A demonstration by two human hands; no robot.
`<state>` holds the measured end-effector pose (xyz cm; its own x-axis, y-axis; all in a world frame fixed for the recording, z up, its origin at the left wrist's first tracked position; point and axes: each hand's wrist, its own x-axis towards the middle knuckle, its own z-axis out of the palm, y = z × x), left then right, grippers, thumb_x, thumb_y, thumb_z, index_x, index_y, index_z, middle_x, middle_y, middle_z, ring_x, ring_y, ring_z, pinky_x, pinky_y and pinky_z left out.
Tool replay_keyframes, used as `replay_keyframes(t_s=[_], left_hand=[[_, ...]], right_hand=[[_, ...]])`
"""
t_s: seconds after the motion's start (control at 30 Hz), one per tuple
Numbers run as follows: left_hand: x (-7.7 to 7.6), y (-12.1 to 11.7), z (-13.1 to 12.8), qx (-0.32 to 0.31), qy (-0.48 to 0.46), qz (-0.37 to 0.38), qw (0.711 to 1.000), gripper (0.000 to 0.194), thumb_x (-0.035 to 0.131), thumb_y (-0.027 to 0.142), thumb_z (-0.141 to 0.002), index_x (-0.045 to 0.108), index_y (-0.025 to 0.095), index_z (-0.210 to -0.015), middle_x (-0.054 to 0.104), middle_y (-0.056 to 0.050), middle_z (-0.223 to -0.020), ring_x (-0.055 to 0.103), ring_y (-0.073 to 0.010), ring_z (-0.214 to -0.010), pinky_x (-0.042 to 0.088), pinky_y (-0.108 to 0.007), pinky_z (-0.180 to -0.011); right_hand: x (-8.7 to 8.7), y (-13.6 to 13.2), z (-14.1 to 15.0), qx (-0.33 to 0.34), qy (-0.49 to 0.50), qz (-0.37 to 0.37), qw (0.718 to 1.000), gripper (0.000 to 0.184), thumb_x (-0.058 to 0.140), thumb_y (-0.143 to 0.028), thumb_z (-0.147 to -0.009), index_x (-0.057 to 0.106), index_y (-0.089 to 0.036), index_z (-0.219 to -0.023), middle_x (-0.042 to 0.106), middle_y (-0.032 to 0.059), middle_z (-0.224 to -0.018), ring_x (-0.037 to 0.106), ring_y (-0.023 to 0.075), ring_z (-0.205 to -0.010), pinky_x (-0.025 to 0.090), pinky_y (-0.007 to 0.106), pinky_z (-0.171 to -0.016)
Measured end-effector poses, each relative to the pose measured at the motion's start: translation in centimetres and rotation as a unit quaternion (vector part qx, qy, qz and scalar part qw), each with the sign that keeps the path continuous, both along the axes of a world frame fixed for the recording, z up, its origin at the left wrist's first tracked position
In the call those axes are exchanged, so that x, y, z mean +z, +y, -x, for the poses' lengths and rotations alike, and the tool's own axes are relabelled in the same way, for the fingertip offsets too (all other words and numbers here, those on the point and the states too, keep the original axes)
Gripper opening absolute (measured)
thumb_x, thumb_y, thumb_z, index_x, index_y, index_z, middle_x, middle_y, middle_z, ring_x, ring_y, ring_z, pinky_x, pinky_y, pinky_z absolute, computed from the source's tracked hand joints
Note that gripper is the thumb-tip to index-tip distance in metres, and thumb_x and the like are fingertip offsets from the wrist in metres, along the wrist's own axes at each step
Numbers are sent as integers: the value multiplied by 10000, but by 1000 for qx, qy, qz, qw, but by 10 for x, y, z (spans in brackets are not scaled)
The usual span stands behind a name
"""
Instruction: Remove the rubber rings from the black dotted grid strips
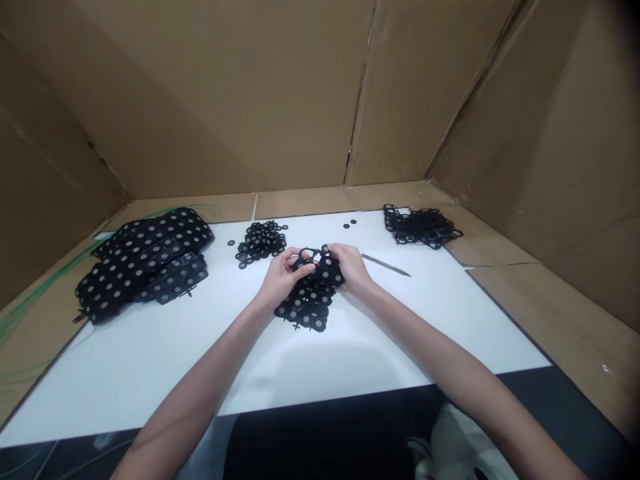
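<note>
Between my hands hangs a black perforated sheet with grey round discs, its lower end close over the white board. My left hand pinches its upper left edge, thumb on top, beside an opening where a disc is out of its ring. My right hand grips the upper right edge, its fingertips partly hidden by the sheet. To the left of the sheet lies a heap of small black discs with grey centres. A slim pointed metal tool rests just right of my right hand.
Large black sheets with grey dots are stacked at the left, near green strands. A pile of black ring-like lattices lies at the back right. Two loose discs sit at the back. Cardboard walls enclose the white board.
</note>
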<state>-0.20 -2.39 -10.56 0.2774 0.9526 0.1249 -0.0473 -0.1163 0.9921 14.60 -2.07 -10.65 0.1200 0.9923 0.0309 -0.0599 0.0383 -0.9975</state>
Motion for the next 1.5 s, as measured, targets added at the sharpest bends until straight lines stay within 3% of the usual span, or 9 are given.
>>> replay_keyframes(t_s=[0.17, 0.27, 0.33, 0.43, 0.63, 0.87, 1.03, 1.23, 1.5], left_hand=[[-1, 0, -4, 25, 15, -12, 1000, 231, 651, 285, -632, 539, 171, -800, 583, 12, -706, 559, -136, -702, 407, -276, -735], [-5, -2, -1, 25, 13, -8, 1000, 203, 657, 263, -623, 531, 169, -752, 603, 2, -734, 583, -154, -758, 402, -297, -779], [-8, -2, 3, 28, 15, 8, 999, 209, 664, 259, -621, 527, 174, -755, 616, 1, -726, 591, -160, -767, 402, -307, -790], [-9, -1, 4, 42, 4, 26, 999, 250, 670, 268, -620, 528, 180, -807, 637, -6, -750, 599, -171, -790, 403, -318, -804], [-12, 1, 5, 42, 32, 20, 998, 285, 633, 228, -636, 549, 171, -903, 647, -53, -925, 571, -208, -934, 375, -344, -867], [-20, 7, 11, 1, 15, 45, 999, 423, 507, 57, -608, 526, 171, -1015, 649, -57, -957, 564, -194, -975, 364, -340, -888], [-23, 12, 12, 16, 14, 65, 998, 436, 608, 173, -634, 520, 183, -1061, 669, -53, -894, 597, -192, -890, 393, -353, -849], [-24, 11, 13, 48, 50, 51, 996, 291, 632, 274, -649, 589, 163, -914, 669, -78, -900, 600, -211, -872, 403, -360, -825], [-24, 11, 13, 43, 71, 38, 996, 216, 622, 292, -648, 603, 158, -816, 663, -68, -849, 598, -218, -842, 412, -354, -791]], right_hand=[[-4, 11, -1, -79, 50, 4, 996, 180, 495, -278, -678, 459, -169, -539, 385, -56, -477, 366, 76, -483, 294, 202, -463], [-1, 23, -24, -161, 98, 11, 982, 131, 437, -247, -710, 455, -179, -600, 292, -85, -430, 275, 63, -401, 219, 192, -391], [2, 29, -40, -175, 135, 18, 975, 144, 404, -242, -735, 415, -187, -602, 229, -100, -421, 226, 54, -367, 207, 179, -370], [5, 29, -51, -121, 195, 53, 972, 145, 407, -183, -728, 412, -172, -584, 268, -93, -429, 276, 38, -364, 276, 154, -377], [-3, 18, -33, 30, 286, 176, 942, 106, 400, -101, -704, 497, -118, -665, 528, 34, -572, 540, 97, -531, 451, 183, -439], [-7, 19, -34, 16, 332, 197, 922, 179, 380, -253, -819, 457, -144, -699, 587, 69, -655, 619, 135, -636, 510, 194, -475], [-10, 20, -35, -8, 330, 161, 930, 84, 543, -149, -755, 494, -135, -690, 586, 31, -609, 608, 101, -571, 518, 152, -478], [-5, 19, -36, -4, 342, 132, 930, 151, 466, -12, -761, 537, -117, -678, 609, 38, -645, 631, 103, -661, 554, 177, -662], [15, 3, -30, 0, 297, 97, 950, 139, 483, -121, -809, 591, -94, -726, 652, 69, -736, 653, 129, -737, 552, 173, -615]])
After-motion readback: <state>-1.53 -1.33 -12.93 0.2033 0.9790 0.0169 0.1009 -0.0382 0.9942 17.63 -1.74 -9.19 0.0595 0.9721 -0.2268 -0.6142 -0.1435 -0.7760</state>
